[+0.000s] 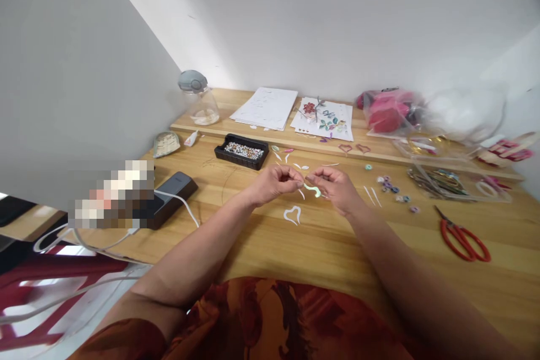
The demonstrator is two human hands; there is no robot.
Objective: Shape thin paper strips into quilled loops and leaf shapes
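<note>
My left hand [282,183] and my right hand [334,187] meet over the middle of the wooden table, both with fingertips pinched. Between them is a small pale green curved strip [313,190], its free end curling down below the right fingers. The left fingertips close at the strip's other end, partly covering it. Just below the hands lies a white heart-shaped outline [292,215] on the wood. Small white leaf-like pieces [301,167] lie right behind the fingers. Two thin white strips [372,196] rest to the right of my right hand.
A black tray of beads [241,152] sits behind my left hand. Red-handled scissors [464,239], loose beads [387,184] and a clear plastic box [459,183] are at right. Papers [265,108] and a lidded jar [198,98] stand behind. A dark power bank [172,199] with white cable lies left.
</note>
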